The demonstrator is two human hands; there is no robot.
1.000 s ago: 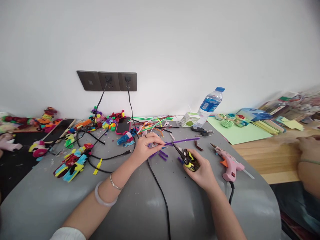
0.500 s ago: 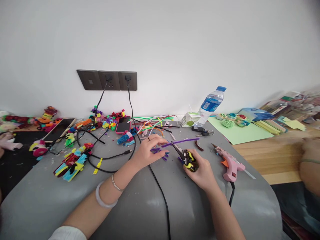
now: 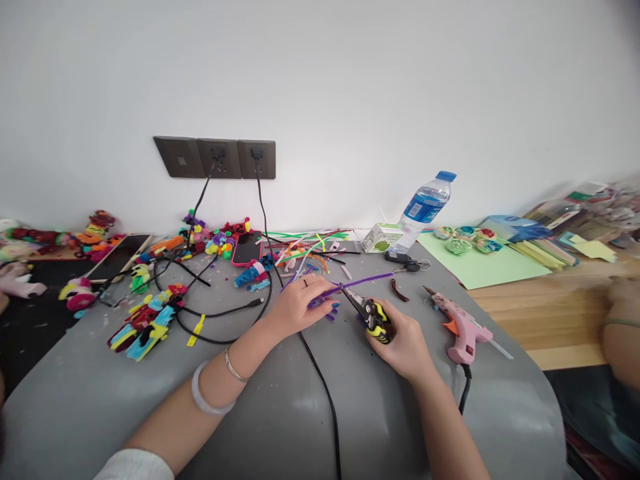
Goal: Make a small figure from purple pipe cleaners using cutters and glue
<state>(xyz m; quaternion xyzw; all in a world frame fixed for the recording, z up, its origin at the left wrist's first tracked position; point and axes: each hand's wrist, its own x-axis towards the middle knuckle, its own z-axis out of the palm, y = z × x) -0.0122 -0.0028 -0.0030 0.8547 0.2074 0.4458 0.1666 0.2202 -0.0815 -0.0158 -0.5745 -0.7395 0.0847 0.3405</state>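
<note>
Purple pipe cleaner [image 3: 367,280] out in front of me now, above the middle of the grey table [image 3: 240,433], slanting up from my left fingertips toward the right! My left hand [image 3: 305,307] is right at its near end, fingers bent and thumb set a little apart beneath them; the stem meets the fingertips, but whether they grip it, I can't tell. Over to my right hand [image 3: 403,340], and that one's wrapped firmly around the yellow-and-black pliers [image 3: 371,313], their nose pointing up and left, tips right at the stem beside my left fingers. Whether those tips bite on it, too small to say.

Short purple pieces [image 3: 331,317] lie just under my left hand. A dark brown curled scrap [image 3: 399,291] sits beyond my right hand, and farther right lies the pink glue gun [image 3: 467,339], nozzle aimed away from me. Behind all this, a pile of coloured stems [image 3: 310,245], then the drink carton [image 3: 381,237] with the blue-labelled bottle [image 3: 423,210] leaning beside it. Off to the left, a bright fuzzy figure [image 3: 145,327] lies near a looping black cable [image 3: 215,342].
</note>
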